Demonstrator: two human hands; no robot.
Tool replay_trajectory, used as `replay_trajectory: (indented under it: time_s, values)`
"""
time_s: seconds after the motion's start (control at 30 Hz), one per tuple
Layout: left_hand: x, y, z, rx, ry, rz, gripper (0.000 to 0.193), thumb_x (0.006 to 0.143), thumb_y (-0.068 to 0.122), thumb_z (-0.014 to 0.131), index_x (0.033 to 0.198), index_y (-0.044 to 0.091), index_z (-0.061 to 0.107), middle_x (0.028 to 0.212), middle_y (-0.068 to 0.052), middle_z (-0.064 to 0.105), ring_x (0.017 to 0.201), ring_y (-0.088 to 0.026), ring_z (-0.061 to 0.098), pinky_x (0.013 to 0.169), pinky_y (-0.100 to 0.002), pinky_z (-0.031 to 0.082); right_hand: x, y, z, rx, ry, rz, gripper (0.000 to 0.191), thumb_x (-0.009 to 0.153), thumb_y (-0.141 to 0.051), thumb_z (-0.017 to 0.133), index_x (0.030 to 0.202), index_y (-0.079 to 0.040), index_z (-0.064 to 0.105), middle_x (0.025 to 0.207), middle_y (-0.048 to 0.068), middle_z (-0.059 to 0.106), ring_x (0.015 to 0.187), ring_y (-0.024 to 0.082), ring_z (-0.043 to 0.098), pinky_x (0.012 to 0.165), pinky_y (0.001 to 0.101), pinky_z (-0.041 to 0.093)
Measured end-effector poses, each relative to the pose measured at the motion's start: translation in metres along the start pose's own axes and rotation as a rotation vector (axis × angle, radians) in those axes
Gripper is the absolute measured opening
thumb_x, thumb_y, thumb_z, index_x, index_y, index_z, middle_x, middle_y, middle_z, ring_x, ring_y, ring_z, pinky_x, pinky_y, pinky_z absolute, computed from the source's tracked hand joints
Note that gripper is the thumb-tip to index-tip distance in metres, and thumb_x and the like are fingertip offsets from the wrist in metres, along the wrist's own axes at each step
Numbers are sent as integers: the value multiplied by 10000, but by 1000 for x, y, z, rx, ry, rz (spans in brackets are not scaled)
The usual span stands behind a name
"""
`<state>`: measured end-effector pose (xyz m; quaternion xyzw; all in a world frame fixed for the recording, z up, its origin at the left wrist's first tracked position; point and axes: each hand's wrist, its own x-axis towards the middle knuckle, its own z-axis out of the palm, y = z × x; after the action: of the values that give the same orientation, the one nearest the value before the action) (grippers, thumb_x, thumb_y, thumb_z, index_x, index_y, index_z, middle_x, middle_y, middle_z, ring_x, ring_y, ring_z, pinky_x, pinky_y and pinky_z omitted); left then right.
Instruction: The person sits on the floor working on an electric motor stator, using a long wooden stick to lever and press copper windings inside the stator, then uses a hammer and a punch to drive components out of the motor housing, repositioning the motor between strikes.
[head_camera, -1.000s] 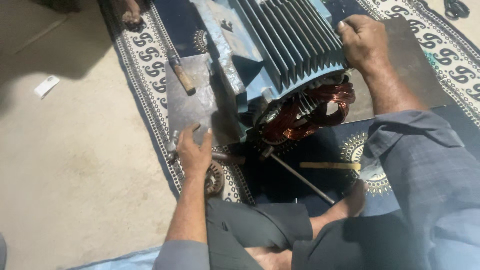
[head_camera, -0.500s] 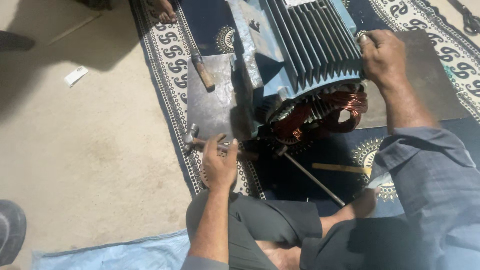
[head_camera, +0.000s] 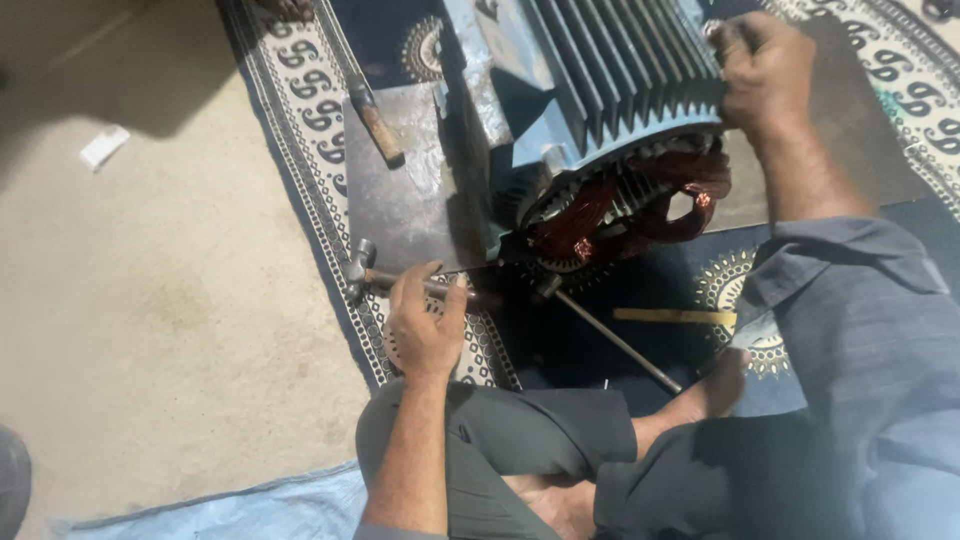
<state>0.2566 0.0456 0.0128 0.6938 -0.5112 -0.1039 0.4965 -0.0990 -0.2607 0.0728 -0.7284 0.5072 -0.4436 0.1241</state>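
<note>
A large blue finned electric motor housing (head_camera: 610, 80) lies on a dark metal plate (head_camera: 400, 190), its open end showing reddish copper windings (head_camera: 620, 205). My right hand (head_camera: 765, 70) grips the upper edge of the housing's fins. My left hand (head_camera: 425, 325) closes around the handle of a small hammer (head_camera: 365, 275) that lies on the patterned rug just below the plate. A thin metal rod (head_camera: 615, 340) runs from the motor's open end toward my foot (head_camera: 715, 390).
A second wooden-handled tool (head_camera: 375, 120) rests at the plate's upper left edge. A yellowish stick (head_camera: 675, 316) lies on the blue patterned rug (head_camera: 300, 180). Bare concrete floor (head_camera: 150, 300) spreads to the left, with a white scrap (head_camera: 103, 146) and a pale blue sheet (head_camera: 250, 510).
My left hand moved from resting flat on the rug to the hammer's handle and closed on it. The right hand stayed on the motor housing.
</note>
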Motion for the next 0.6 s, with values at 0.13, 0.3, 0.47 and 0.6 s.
replay_trajectory:
  time_s: [0.13,0.3,0.47,0.6]
  values:
    - [0,3,-3,-1,16,-6,380,878,255,781,1179,45,684,1201,-166,687,1153,-350,638,995,-430,508,-4,-19,-2,-64,17,44,179,1117,-169,667,1105,-20,765,965,174,756,857,238,735,750,360,534]
    - [-2,5,-5,-3,37,-12,378,864,259,791,1168,57,694,1190,-165,692,1148,-353,645,992,-436,507,-17,-36,-5,-181,39,-45,150,1078,-121,665,1126,-29,772,1000,193,724,855,289,700,743,394,523]
    - [-5,6,-6,38,40,1,381,882,281,782,1177,54,700,1208,-175,693,1166,-362,642,1002,-437,504,-32,-42,-1,-48,79,-7,164,1059,-102,631,1149,-39,753,1046,176,728,927,282,726,819,396,549]
    - [0,7,-2,42,35,-82,369,862,302,772,1147,75,717,1195,-155,710,1142,-335,653,966,-424,514,-39,-46,0,-150,133,-82,146,1047,-86,651,1139,-32,750,1070,196,724,988,355,709,862,435,544]
